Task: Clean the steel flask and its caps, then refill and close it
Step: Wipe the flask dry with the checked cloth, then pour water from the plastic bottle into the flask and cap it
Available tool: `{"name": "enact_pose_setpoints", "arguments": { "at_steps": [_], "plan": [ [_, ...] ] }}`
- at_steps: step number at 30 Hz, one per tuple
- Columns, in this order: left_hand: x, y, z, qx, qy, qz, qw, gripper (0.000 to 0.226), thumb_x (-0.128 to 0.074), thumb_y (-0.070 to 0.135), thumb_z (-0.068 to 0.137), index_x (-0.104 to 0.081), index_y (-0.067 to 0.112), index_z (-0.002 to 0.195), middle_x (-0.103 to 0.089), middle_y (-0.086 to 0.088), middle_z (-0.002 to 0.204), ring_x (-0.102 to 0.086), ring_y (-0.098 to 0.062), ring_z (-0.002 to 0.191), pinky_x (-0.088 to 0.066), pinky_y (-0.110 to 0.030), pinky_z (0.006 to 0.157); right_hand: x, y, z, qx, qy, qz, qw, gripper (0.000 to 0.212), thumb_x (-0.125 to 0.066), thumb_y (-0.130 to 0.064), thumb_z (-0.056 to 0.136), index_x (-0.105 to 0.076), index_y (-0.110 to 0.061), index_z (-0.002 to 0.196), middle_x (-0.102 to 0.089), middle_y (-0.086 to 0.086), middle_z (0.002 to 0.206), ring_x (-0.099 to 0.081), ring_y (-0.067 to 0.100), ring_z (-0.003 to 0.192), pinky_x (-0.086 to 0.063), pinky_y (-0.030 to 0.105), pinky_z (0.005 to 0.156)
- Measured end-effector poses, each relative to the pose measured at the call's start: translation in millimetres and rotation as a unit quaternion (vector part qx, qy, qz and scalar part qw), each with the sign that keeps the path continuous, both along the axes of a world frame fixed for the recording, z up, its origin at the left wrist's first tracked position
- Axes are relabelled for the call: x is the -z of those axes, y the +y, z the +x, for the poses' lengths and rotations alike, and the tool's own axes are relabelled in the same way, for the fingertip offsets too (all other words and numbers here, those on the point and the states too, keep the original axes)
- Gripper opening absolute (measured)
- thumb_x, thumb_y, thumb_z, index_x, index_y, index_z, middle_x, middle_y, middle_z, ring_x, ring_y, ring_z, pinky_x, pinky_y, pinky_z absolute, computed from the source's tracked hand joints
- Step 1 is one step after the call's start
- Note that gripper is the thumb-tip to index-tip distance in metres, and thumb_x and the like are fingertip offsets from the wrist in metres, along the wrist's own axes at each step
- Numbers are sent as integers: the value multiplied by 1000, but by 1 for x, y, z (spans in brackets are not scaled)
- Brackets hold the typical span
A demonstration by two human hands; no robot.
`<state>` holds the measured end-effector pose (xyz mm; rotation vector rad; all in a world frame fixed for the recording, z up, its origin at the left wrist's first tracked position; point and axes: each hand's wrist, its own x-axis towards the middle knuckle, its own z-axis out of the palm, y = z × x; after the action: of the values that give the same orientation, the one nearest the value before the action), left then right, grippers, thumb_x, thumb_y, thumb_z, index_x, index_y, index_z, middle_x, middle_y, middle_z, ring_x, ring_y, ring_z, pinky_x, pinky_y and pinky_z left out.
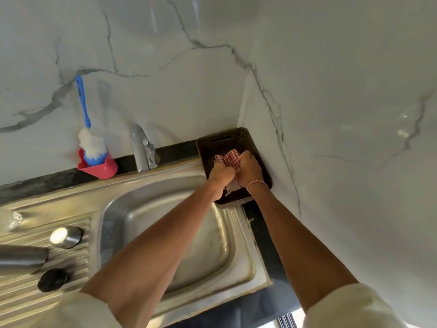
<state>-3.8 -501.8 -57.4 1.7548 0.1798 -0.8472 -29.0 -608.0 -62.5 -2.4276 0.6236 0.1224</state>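
Both hands: meeting over the tray [208, 147] in the far right corner, touching each other.
Left hand [221, 172]: fingers curling tight around the cloth [230, 159], knuckles facing up.
Right hand [249, 168]: fingers closing on the same cloth; a bracelet [256, 183] is sitting at the wrist.
Cloth: red-checked, bunching between the two fists, with a pale end hanging toward the tray; I cannot tell whether it is touching.
Flask [22, 258]: lying on its side on the drainboard [23, 299] at the near left, well apart from the hands, running off the left edge.
Steel cap [66, 236]: resting just beyond the flask.
Black cap [53, 280]: sitting just nearer than the flask.
Sink [208, 252]: lying beneath the forearms.
Tap [142, 150]: standing at the sink's far rim.
Brush [91, 145]: standing in a red holder [99, 169] left of the tap.
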Motion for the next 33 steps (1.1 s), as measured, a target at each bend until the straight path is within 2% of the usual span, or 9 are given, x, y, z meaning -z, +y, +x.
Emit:
{"name": "enact_pose_setpoints", "arguments": {
  "at_steps": [5, 8, 10, 12, 14, 20, 23, 27, 33],
  "plan": [
    [-2, 12, -3, 48, -66, 32, 996, 15, -61, 33, 96, -67, 30, 110, -74, 3, 104, -71, -18, 99, -59, -43, 91, 7, -5, -9, -13, 12, 31, 999, 40, -70, -18, 92, -49, -10, 126, -58, 12, 121, -61, 27, 107, -55, 35, 89],
    [-33, 28, -20, 98, -175, 58, 978, 11, -57, 19, 102, -64, 26, 99, -71, 7, 97, -67, -6, 88, -55, -15, 77, -1, 4, -20, -7, -54, 21, 998, 36, -67, -19, 95, -52, -14, 127, -58, 8, 123, -59, 25, 113, -57, 39, 94],
    [-46, 44, -33, 107, -245, 79, 960, 13, -56, 16, 103, -61, 25, 111, -67, 9, 111, -59, 2, 94, -46, -7, 75, -11, 16, -29, -12, -108, 25, 994, 31, -63, -22, 97, -53, -17, 127, -58, 6, 124, -57, 24, 115, -56, 40, 96],
    [-51, 65, -45, 111, -297, 106, 942, 33, -57, 17, 103, -56, 20, 136, -62, 2, 134, -56, -6, 117, -49, -22, 99, -23, 31, -41, -14, -146, 32, 989, 29, -61, -25, 98, -55, -17, 126, -58, 4, 123, -55, 22, 115, -53, 38, 98],
    [-49, 93, -59, 112, -317, 134, 932, 46, -59, 19, 102, -49, 20, 148, -52, -1, 149, -46, -16, 137, -40, -38, 115, -32, 51, -55, -25, -165, 33, 985, 30, -61, -29, 100, -56, -17, 127, -58, 4, 125, -52, 19, 117, -47, 35, 101],
    [-35, 210, -100, 65, -394, 224, 889, 63, -57, 41, 100, -37, 19, 155, -41, -6, 157, -35, -22, 146, -35, -43, 121, -29, 131, -83, -98, -163, 37, 981, 35, -58, -43, 99, -56, -27, 130, -55, -3, 126, -50, 16, 119, -48, 41, 102],
    [-31, 268, -111, 9, -398, 248, 883, 65, -55, 45, 101, -35, 18, 156, -41, -9, 158, -39, -28, 146, -38, -52, 118, -28, 178, -86, -124, -176, 39, 976, 34, -60, -40, 99, -57, -26, 130, -56, -2, 124, -51, 17, 117, -49, 39, 99],
    [-37, 334, -128, -57, -399, 245, 882, 61, -59, 42, 101, -40, 17, 153, -46, -6, 150, -47, -23, 137, -45, -42, 113, -26, 244, -82, -161, -187, 60, 967, 33, -62, -38, 96, -61, -24, 125, -60, -2, 119, -53, 20, 115, -46, 37, 102],
    [-59, 421, -147, -206, -438, 230, 844, 33, -68, 22, 97, -59, 19, 128, -58, 1, 124, -63, -16, 103, -59, -36, 81, -34, 347, -55, -262, -179, 90, 944, 33, -55, -44, 96, -62, -24, 120, -63, -3, 116, -54, 20, 110, -45, 36, 100]
  ]
}}
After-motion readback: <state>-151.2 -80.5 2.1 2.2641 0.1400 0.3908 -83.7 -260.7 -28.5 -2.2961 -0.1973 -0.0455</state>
